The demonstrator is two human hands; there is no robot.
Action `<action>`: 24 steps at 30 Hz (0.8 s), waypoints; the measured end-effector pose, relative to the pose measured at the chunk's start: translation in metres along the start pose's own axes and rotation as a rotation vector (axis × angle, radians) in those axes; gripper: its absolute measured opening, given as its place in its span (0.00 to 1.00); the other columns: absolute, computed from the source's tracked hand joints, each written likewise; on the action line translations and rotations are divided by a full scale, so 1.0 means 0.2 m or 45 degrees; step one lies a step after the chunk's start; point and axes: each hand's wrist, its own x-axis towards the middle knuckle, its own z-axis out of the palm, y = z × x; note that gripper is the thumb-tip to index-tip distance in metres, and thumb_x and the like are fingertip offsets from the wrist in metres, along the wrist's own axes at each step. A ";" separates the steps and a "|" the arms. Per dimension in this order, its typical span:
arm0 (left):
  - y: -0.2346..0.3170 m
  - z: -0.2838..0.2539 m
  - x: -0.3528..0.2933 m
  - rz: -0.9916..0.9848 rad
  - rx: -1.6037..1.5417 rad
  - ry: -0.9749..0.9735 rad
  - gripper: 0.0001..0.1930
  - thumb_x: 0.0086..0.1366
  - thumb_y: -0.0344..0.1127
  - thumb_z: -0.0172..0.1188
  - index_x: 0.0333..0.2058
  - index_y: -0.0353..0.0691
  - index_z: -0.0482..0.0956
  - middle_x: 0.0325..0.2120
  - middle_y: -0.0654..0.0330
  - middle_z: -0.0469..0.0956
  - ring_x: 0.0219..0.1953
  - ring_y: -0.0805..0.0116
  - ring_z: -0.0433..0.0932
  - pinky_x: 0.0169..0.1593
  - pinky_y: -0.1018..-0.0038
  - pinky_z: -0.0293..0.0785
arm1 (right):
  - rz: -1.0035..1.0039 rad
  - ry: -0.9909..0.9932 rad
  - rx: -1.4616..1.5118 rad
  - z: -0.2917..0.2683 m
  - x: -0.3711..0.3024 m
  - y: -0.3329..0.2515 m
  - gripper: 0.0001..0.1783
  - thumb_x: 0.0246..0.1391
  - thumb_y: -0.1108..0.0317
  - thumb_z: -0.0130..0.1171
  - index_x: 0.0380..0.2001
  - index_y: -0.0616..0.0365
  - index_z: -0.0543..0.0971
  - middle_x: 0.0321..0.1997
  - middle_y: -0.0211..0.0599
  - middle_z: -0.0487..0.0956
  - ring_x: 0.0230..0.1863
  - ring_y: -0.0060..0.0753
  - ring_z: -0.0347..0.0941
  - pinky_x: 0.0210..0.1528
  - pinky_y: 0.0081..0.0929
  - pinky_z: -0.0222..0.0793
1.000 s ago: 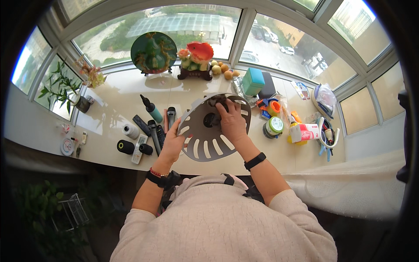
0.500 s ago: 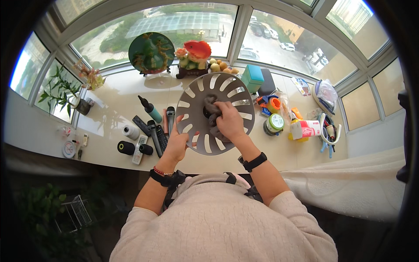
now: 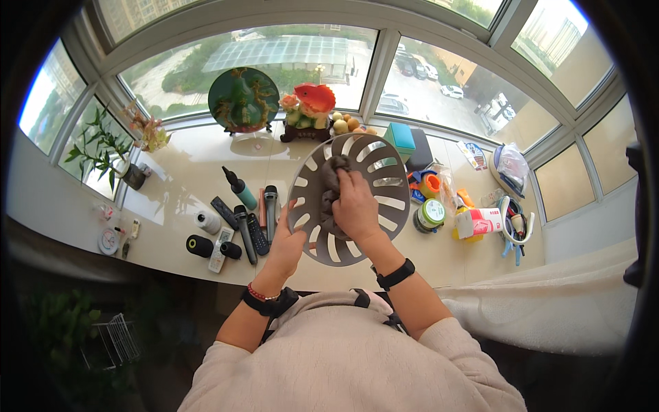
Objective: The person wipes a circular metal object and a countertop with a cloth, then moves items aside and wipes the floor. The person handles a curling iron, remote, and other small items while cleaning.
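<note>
Nearest, the left hand (image 3: 285,250) clasps the near-left side of a slotted grey-brown plastic basket (image 3: 316,199), its fingers closed around the rim. The basket is held up over the counter (image 3: 439,264), its hollow tilted toward the person. Inside it, the right hand (image 3: 357,206) grips a bunched dark brown cloth (image 3: 330,199), fingers bent into the folds against the basket's middle. The cloth's underside is hidden, so how much of it touches the plastic cannot be told.

The step in hand reads as wiping the basket's inside, around its centre. The next stroke calls for a firm rim hold on the left and even pressure on the right, with the cloth kept from snagging in the slots.

Beyond the left hand lie a black remote control (image 3: 258,235), two handheld microphones and a teal bottle (image 3: 245,194); right of the basket stands a green-lidded jar (image 3: 432,213). Farther back are a teal box (image 3: 399,141), a red fish-shaped ornament (image 3: 314,99) and a green display plate (image 3: 244,99), below the windows.
</note>
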 end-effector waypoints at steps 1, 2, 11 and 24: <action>0.00 0.01 0.00 -0.054 0.017 0.003 0.40 0.52 0.15 0.41 0.67 0.43 0.54 0.61 0.58 0.61 0.60 0.61 0.68 0.44 0.64 0.84 | 0.146 0.151 -0.032 -0.01 0.02 0.01 0.32 0.43 0.76 0.55 0.57 0.63 0.69 0.50 0.49 0.71 0.49 0.57 0.71 0.47 0.45 0.73; 0.00 0.02 -0.01 -0.057 0.009 -0.033 0.41 0.52 0.15 0.41 0.67 0.43 0.54 0.61 0.58 0.60 0.60 0.60 0.68 0.44 0.64 0.84 | 0.246 0.162 0.034 -0.01 0.04 0.00 0.33 0.43 0.76 0.55 0.58 0.67 0.67 0.50 0.53 0.70 0.50 0.58 0.71 0.48 0.45 0.73; 0.08 0.00 0.01 -0.030 0.051 0.042 0.42 0.53 0.15 0.41 0.69 0.44 0.50 0.59 0.55 0.64 0.52 0.61 0.75 0.44 0.66 0.86 | -0.211 -0.201 -0.063 -0.02 0.00 0.02 0.29 0.44 0.76 0.55 0.55 0.57 0.73 0.47 0.42 0.73 0.45 0.53 0.73 0.43 0.46 0.76; -0.03 -0.13 0.20 0.101 -0.004 0.061 0.32 0.56 0.16 0.45 0.61 0.46 0.67 0.53 0.64 0.74 0.49 0.69 0.76 0.42 0.68 0.78 | -0.403 -0.544 0.196 0.04 -0.05 -0.05 0.28 0.46 0.75 0.58 0.53 0.44 0.76 0.48 0.33 0.74 0.47 0.47 0.71 0.45 0.41 0.75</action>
